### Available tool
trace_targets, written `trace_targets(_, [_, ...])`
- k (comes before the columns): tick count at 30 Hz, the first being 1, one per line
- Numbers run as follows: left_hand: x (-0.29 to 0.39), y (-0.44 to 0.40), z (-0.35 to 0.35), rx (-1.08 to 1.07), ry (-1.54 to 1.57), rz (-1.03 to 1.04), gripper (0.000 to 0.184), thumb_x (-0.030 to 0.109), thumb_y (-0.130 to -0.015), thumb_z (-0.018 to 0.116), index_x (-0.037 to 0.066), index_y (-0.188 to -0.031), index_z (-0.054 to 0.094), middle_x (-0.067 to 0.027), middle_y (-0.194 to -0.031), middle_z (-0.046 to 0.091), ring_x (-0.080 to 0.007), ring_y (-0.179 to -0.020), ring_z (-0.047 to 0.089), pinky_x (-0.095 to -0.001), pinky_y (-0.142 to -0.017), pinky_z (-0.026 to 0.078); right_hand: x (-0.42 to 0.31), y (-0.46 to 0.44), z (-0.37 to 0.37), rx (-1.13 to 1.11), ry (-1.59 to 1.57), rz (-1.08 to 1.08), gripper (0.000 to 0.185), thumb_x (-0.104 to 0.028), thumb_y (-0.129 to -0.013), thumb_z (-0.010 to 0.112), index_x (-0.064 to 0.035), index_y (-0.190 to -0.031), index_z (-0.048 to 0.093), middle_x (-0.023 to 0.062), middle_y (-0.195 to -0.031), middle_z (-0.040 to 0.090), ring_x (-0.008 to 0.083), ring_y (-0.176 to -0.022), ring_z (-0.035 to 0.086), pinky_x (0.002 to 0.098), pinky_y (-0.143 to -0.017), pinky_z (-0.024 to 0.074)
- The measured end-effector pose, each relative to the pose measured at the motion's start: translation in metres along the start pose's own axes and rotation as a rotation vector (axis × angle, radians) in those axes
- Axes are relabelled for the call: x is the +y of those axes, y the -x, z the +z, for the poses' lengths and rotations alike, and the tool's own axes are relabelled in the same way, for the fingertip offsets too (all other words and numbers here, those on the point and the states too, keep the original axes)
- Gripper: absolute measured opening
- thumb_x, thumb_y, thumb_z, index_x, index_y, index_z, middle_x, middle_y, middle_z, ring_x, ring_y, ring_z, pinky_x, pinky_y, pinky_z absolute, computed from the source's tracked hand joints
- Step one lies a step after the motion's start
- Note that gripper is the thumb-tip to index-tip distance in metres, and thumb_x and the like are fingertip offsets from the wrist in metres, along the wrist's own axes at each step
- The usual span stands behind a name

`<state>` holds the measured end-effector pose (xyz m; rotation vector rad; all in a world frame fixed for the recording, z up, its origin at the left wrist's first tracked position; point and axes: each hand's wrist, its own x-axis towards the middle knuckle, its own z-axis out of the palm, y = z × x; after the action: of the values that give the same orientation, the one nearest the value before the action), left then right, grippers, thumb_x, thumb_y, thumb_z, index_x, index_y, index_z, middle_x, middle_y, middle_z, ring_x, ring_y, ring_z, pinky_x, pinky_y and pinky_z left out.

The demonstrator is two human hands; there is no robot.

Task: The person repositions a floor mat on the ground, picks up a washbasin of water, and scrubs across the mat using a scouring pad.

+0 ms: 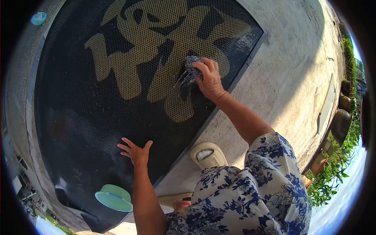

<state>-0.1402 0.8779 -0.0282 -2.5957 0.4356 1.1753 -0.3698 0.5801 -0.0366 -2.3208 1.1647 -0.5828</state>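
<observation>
Nearest, a loose garment with blue flowers (250,192) is covering the person's body, and a pale slipper (215,159) is resting on the concrete floor (270,78) just beside the mat's edge. To the near left, a green basin (114,197) is sitting on the black mat (98,117). The left hand (135,150) is holding nothing, its fingers spreading open over the mat; I cannot tell whether the palm is touching. Farther and to the right, the right hand (209,78) is gripping a crumpled dark wad (192,64) with curled fingers, and the wad is lying against the mat's tan lettering (131,74). Far left, a blue tub (38,18) is standing beyond the mat.
</observation>
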Motion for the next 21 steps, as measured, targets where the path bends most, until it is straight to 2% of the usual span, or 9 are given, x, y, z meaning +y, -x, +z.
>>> trace_targets(3, [0.009, 0.0, -0.003, -0.013, 0.024, -0.004, 0.132, 0.061, -0.066, 0.076, 0.012, -0.149, -0.015, -0.0288, -0.15, -0.02, -0.0595, -0.135, -0.005, -0.067, -0.105, 0.03, 0.093, -0.054, -0.033, 0.422, 0.239, 0.276, 0.044, -0.003, -0.079, 0.066, -0.0109, -0.119, 0.052, 0.0168, -0.112, 0.055, 0.0377, -0.108, 0.048, 0.0464, -0.092, 0.0395])
trace_targets(4, [0.009, 0.001, -0.005, -0.025, 0.035, -0.019, 0.131, 0.06, -0.067, 0.077, 0.014, -0.149, -0.015, -0.0277, -0.151, -0.019, -0.0582, -0.136, -0.006, -0.0675, -0.103, 0.032, 0.098, -0.063, -0.025, 0.426, 0.229, 0.269, 0.044, -0.003, -0.079, 0.066, -0.0109, -0.119, 0.052, 0.0168, -0.112, 0.055, 0.0377, -0.108, 0.048, 0.0464, -0.092, 0.0395])
trace_targets(6, [0.004, -0.006, 0.003, 0.001, 0.022, -0.014, 0.131, 0.06, -0.067, 0.076, 0.014, -0.149, -0.014, -0.0277, -0.151, -0.019, -0.0583, -0.136, -0.006, -0.0676, -0.101, 0.034, 0.097, -0.082, -0.008, 0.629, 0.193, 0.595, 0.038, -0.004, -0.08, 0.064, -0.011, -0.116, 0.053, 0.0153, -0.108, 0.057, 0.0379, -0.104, 0.05, 0.0467, -0.089, 0.0401])
trace_targets(11, [0.015, 0.005, -0.009, -0.035, -0.015, -0.05, 0.131, 0.061, -0.066, 0.076, 0.01, -0.149, -0.012, -0.0264, -0.151, -0.021, -0.0567, -0.137, -0.005, -0.0615, -0.096, 0.045, -0.052, 0.032, 0.06, -0.227, -0.019, -0.308, 0.048, -0.004, -0.073, 0.071, -0.0232, -0.112, 0.051, 0.0085, -0.112, 0.05, 0.0286, -0.113, 0.049, 0.0456, -0.098, 0.0414])
trace_targets(12, [0.014, 0.003, -0.007, -0.023, -0.017, -0.049, 0.132, 0.061, -0.065, 0.076, 0.011, -0.149, -0.012, -0.0265, -0.151, -0.021, -0.0569, -0.137, -0.005, -0.0603, -0.096, 0.045, -0.054, 0.027, 0.065, -0.218, -0.033, -0.329, 0.048, -0.004, -0.073, 0.071, -0.0232, -0.112, 0.051, 0.0085, -0.112, 0.05, 0.0286, -0.113, 0.049, 0.0456, -0.098, 0.0414])
trace_targets(14, [0.012, -0.002, -0.003, -0.01, -0.005, -0.043, 0.134, 0.063, -0.064, 0.076, 0.012, -0.149, -0.015, -0.0261, -0.151, -0.021, -0.0572, -0.136, -0.006, -0.061, -0.096, 0.045, -0.046, 0.019, 0.06, -0.337, 0.057, -0.875, 0.044, -0.009, -0.075, 0.068, -0.0284, -0.11, 0.049, 0.0063, -0.111, 0.05, 0.0241, -0.112, 0.049, 0.0446, -0.1, 0.04])
trace_targets(15, [0.008, -0.001, -0.001, -0.021, -0.01, -0.033, 0.136, 0.064, -0.063, 0.076, 0.013, -0.148, -0.017, -0.0258, -0.151, -0.021, -0.0574, -0.136, -0.008, -0.0617, -0.096, 0.045, -0.037, -0.009, 0.053, -0.311, 0.125, -0.895, 0.042, -0.012, -0.078, 0.064, -0.0315, -0.111, 0.048, 0.0045, -0.109, 0.051, 0.0221, -0.108, 0.051, 0.0438, -0.102, 0.0385])
trace_targets(18, [0.012, 0.007, -0.009, -0.063, -0.006, -0.054, 0.135, 0.065, -0.063, 0.075, 0.012, -0.149, -0.015, -0.0264, -0.15, -0.022, -0.0571, -0.136, -0.008, -0.0604, -0.098, 0.044, -0.011, -0.104, 0.046, -0.022, 0.412, -0.369, 0.04, -0.007, -0.081, 0.064, -0.0261, -0.114, 0.052, 0.0103, -0.11, 0.053, 0.0294, -0.103, 0.052, 0.047, -0.088, 0.0408])
trace_targets(21, [0.013, 0.007, -0.016, -0.08, 0.018, -0.052, 0.133, 0.064, -0.064, 0.075, 0.01, -0.149, -0.013, -0.0278, -0.15, -0.022, -0.0571, -0.136, -0.009, -0.0613, -0.101, 0.04, -0.001, -0.166, 0.041, 0.11, 0.509, 0.118, 0.042, -0.013, -0.083, 0.066, -0.0211, -0.122, 0.053, 0.0121, -0.109, 0.054, 0.0314, -0.103, 0.051, 0.0469, -0.087, 0.0418])
